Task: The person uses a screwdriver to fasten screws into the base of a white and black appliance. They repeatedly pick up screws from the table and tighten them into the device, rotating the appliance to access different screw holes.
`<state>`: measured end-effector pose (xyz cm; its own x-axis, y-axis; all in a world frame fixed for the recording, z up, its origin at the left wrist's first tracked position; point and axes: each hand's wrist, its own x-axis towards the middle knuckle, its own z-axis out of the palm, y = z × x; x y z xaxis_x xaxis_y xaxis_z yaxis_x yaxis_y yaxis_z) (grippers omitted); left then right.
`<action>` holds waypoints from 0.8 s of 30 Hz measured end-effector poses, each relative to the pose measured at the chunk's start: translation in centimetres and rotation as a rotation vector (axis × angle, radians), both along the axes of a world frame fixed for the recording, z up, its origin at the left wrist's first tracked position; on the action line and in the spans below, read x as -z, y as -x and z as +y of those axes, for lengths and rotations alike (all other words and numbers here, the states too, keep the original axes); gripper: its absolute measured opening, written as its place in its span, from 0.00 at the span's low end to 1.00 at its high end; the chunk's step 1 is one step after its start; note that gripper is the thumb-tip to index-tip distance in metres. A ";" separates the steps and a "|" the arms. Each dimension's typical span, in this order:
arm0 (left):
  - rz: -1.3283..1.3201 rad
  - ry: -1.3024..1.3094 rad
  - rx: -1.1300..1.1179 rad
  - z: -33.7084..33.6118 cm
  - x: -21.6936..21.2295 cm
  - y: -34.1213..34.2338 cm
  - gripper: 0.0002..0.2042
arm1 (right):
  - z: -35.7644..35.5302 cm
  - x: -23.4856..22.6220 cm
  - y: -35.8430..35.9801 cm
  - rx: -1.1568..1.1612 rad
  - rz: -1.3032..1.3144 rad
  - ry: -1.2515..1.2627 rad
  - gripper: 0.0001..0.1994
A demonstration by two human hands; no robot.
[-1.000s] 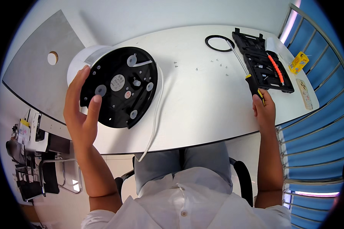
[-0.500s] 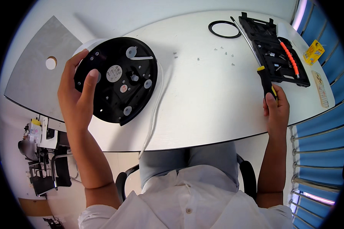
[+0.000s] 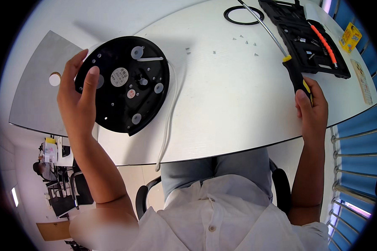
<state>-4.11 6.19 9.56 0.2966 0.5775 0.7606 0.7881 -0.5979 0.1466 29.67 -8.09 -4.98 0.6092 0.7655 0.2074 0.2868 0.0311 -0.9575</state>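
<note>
Two hands are at work over one white table (image 3: 205, 108). On its left part is one round black base (image 3: 125, 104), tilted so that its underside faces the person; it bears four pale feet (image 3: 158, 88), one partly hidden by the thumb, and two round labels (image 3: 119, 77). The left hand (image 3: 77, 100) is at the base's left edge, thumb and forefinger well apart: the thumb lies over the underside, the forefinger reaches up along the rim, and the tips of the other fingers are hidden, so how firmly they press cannot be told. One white cord (image 3: 166, 125) runs down beside the base and over the table's front edge. The right hand (image 3: 314, 100) is closed around the black and yellow handle of one screwdriver (image 3: 296, 73), thumb against the grip and fingers curled round it; the shaft points up and to the left, crossing in front of one black ring (image 3: 238, 23). Eight small screws (image 3: 214, 52) can be made out, scattered between base and screwdriver. On the right are one open black case (image 3: 342, 67) with one orange rod (image 3: 324, 44) in it, one yellow box (image 3: 351, 37) and one patterned strip (image 3: 361, 81).
</note>
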 end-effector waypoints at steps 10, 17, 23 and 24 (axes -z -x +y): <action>0.343 0.107 0.406 1.1 4.4 -14.0 0.08 | 0.1 0.1 -0.5 -0.049 0.027 -0.042 0.19; 0.602 0.255 0.251 9.5 10.5 -16.6 0.04 | -0.1 -0.5 -0.3 -0.088 0.029 -0.043 0.19; 0.661 0.261 0.201 9.5 12.4 -17.1 0.03 | -0.1 -0.5 -0.4 -0.087 -0.010 -0.044 0.21; 0.668 0.263 0.201 9.5 12.4 -17.1 0.02 | -0.1 -0.5 -0.4 -0.085 -0.012 -0.038 0.20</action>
<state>12.95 15.68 -2.80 0.7666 0.6012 0.2256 0.6384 -0.7514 -0.1668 30.11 -8.22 -4.46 0.5399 0.8056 0.2438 0.2927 0.0918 -0.9518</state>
